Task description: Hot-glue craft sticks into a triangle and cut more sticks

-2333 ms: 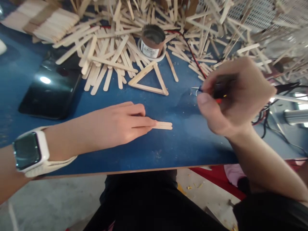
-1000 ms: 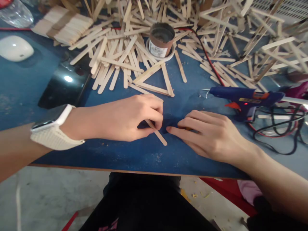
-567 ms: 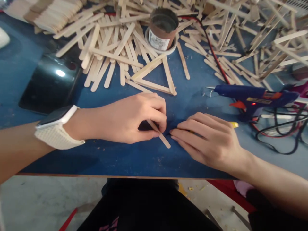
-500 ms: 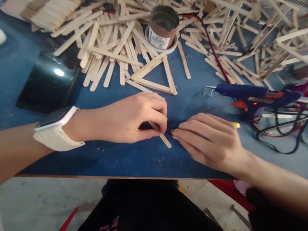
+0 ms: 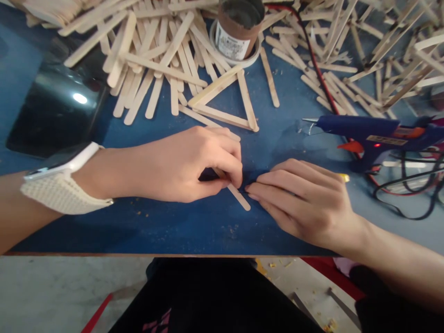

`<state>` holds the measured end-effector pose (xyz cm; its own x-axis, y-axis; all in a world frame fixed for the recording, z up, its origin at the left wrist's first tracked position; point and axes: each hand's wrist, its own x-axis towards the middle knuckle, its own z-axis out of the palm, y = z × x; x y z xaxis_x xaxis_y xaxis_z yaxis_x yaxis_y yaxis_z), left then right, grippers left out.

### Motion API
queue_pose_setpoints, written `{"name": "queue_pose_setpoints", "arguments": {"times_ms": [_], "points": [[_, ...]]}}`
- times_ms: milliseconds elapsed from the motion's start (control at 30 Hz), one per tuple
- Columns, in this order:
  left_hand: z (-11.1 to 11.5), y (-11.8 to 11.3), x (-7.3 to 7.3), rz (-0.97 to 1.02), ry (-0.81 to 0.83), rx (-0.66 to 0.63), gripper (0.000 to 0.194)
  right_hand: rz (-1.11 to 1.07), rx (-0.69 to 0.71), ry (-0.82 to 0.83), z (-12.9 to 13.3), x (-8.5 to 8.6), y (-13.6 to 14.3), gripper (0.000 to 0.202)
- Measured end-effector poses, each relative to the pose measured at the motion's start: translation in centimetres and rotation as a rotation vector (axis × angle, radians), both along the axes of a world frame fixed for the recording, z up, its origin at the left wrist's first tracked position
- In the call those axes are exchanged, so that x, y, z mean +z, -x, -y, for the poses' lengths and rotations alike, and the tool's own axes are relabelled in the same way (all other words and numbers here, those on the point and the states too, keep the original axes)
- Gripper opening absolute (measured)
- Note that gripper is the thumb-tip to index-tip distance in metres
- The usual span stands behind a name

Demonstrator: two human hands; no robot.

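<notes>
Wooden stick at the centre of my clock, pinched by its upper part, free end slanting towards half past four, over this blue worktop! A great heap of loose sticks sprawls at eleven. Round to two o'clock, the blue glue gun, red light glowing, nozzle pointing to nine. The glossy black phone lies flat at ten. My left hand sits at ten too, thumb and fingers closed narrow on that stick. My right hand is at three, fingers bunched, tips just beside the stick; what they grip, I cannot tell. Triangle of sticks at twelve, brown pot beyond it. Smallest, a yellow tip, peeking past my right knuckles.
</notes>
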<state>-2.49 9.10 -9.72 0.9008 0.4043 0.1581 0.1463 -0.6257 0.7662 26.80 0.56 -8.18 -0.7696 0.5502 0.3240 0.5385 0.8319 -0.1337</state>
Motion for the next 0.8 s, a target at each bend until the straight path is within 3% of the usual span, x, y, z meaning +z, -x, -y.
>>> {"name": "queue_pose_setpoints", "arguments": {"times_ms": [433,800], "points": [[0.27,0.04,0.31,-0.038,0.173,0.044,0.028,-0.033,-0.016,0.027,0.13,0.09,0.11,0.013],[0.15,-0.06,0.33,-0.041,0.183,0.041,0.027,-0.027,-0.023,0.017,0.02,0.14,0.18,0.015]]}}
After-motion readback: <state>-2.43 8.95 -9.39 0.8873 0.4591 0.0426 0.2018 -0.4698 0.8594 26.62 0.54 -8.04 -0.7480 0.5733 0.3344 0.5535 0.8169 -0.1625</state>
